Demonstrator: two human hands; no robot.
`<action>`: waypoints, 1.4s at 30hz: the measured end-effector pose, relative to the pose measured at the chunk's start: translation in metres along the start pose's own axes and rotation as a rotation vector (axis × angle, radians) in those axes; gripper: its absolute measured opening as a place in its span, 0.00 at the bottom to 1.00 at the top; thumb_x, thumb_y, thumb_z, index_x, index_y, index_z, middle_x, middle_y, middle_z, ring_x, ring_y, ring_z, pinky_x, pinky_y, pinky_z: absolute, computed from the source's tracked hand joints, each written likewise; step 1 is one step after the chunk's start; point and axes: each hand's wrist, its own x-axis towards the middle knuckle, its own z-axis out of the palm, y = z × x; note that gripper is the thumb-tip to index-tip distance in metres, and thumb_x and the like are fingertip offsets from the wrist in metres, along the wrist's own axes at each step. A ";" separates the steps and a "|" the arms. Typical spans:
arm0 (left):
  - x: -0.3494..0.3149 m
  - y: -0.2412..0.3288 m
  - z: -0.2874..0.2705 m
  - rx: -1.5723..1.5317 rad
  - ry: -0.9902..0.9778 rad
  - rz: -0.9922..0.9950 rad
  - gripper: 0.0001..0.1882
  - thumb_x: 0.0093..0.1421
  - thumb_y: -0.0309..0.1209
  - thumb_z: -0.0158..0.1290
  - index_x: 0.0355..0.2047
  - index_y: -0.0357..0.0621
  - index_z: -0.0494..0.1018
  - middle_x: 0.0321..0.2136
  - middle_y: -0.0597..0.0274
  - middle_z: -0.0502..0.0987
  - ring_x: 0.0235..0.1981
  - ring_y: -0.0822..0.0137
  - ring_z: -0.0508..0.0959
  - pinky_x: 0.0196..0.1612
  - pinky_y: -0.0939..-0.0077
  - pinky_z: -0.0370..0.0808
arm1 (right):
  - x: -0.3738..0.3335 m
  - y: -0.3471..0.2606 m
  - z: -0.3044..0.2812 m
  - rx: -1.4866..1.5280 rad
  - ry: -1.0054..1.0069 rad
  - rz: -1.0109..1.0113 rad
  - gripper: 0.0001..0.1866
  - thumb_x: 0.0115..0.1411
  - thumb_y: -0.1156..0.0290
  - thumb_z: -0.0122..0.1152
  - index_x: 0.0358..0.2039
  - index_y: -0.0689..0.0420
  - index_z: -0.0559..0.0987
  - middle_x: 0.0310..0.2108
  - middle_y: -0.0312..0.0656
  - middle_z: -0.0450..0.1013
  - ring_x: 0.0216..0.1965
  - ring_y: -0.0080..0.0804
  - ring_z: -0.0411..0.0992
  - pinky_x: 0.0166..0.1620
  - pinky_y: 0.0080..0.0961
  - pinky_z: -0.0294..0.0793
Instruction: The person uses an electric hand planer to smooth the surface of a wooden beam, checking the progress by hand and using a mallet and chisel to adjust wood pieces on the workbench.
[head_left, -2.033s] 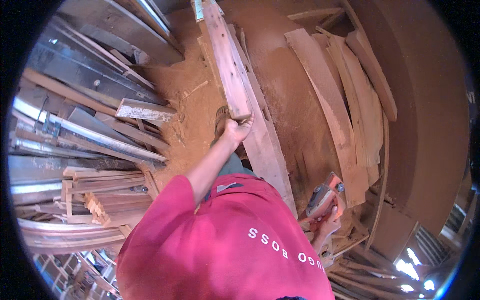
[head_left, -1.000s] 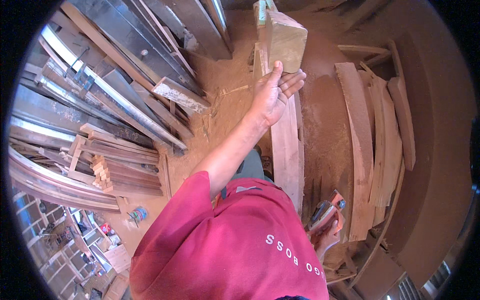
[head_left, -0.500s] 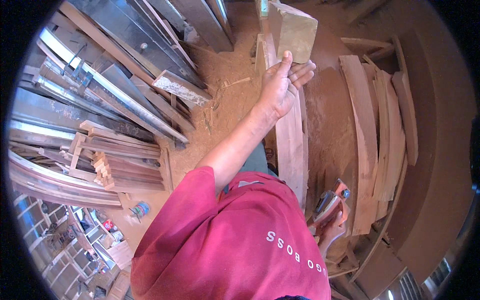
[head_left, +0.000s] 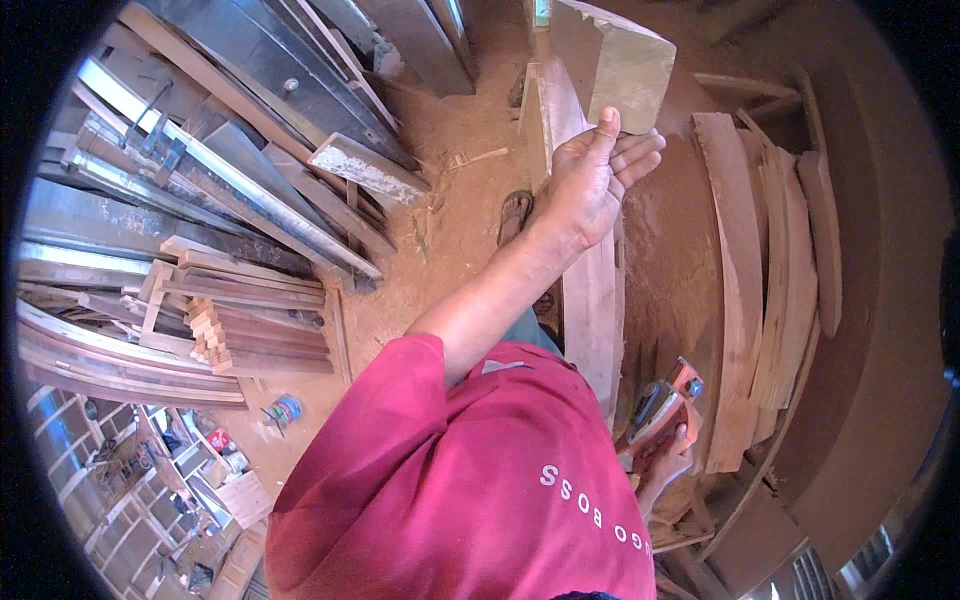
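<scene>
My left hand (head_left: 592, 178) reaches forward and grips the near end of a thick wooden beam (head_left: 634, 80). The thumb lies against the pale end face, and the fingers curl beneath it. Most of the beam's length is foreshortened behind that face. Low on the right, beside my waist, my right hand (head_left: 672, 458) is closed around a reddish wooden hand plane (head_left: 660, 412) with a metal piece on top. Part of this hand is hidden behind the plane. Beneath my left hand runs a long pale plank (head_left: 590, 290), set apart from the beam end.
Several rough boards (head_left: 735, 290) lie along the right. Sawdust covers the floor (head_left: 430, 210), where a sandalled foot (head_left: 515, 215) shows. On the left are leaning planks (head_left: 240, 200), a stack of cut timber (head_left: 260, 335) and a small blue can (head_left: 284, 410).
My left hand and the beam end have shifted right and slightly down in the picture. The whole view has drifted a little to the right, and a sandalled foot has come into sight. My right hand keeps its hold.
</scene>
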 end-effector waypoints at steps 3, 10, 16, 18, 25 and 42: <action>0.002 0.010 0.001 0.002 -0.009 0.009 0.23 0.66 0.45 0.52 0.44 0.33 0.72 0.42 0.45 0.80 0.45 0.56 0.82 0.49 0.66 0.81 | -0.008 -0.013 0.018 0.024 -0.002 -0.054 0.21 0.64 0.52 0.62 0.30 0.61 0.78 0.20 0.31 0.70 0.20 0.18 0.65 0.22 0.21 0.63; 0.001 0.003 0.002 -0.015 0.015 -0.016 0.23 0.66 0.45 0.52 0.45 0.32 0.72 0.42 0.44 0.79 0.46 0.56 0.82 0.49 0.66 0.81 | -0.016 -0.045 0.026 0.034 -0.049 -0.062 0.20 0.64 0.54 0.61 0.34 0.63 0.79 0.21 0.31 0.72 0.22 0.19 0.68 0.23 0.21 0.66; 0.000 0.003 -0.002 -0.007 0.028 -0.014 0.24 0.66 0.45 0.53 0.45 0.31 0.71 0.42 0.43 0.79 0.46 0.55 0.81 0.49 0.66 0.81 | -0.019 -0.045 0.031 0.029 -0.094 0.022 0.21 0.64 0.54 0.61 0.34 0.64 0.80 0.22 0.32 0.72 0.23 0.18 0.68 0.25 0.21 0.66; -0.001 0.002 -0.004 -0.001 0.031 -0.015 0.24 0.66 0.45 0.52 0.45 0.32 0.71 0.42 0.43 0.79 0.46 0.55 0.81 0.49 0.66 0.81 | -0.017 -0.039 0.032 -0.012 -0.079 -0.032 0.21 0.64 0.54 0.62 0.31 0.62 0.79 0.21 0.32 0.71 0.22 0.18 0.67 0.24 0.21 0.66; 0.003 -0.002 0.001 0.001 0.005 -0.005 0.23 0.67 0.45 0.50 0.45 0.33 0.71 0.42 0.43 0.79 0.46 0.55 0.81 0.49 0.66 0.82 | -0.010 -0.023 0.019 -0.084 -0.096 -0.005 0.23 0.61 0.54 0.65 0.29 0.68 0.80 0.24 0.33 0.73 0.26 0.23 0.65 0.29 0.28 0.68; -0.023 -0.086 -0.107 -0.513 0.555 -0.441 0.42 0.59 0.62 0.51 0.57 0.36 0.62 0.53 0.43 0.67 0.54 0.43 0.71 0.61 0.49 0.70 | -0.019 -0.063 0.035 -0.001 -0.187 0.147 0.24 0.61 0.53 0.64 0.25 0.64 0.75 0.23 0.33 0.70 0.26 0.23 0.64 0.30 0.27 0.67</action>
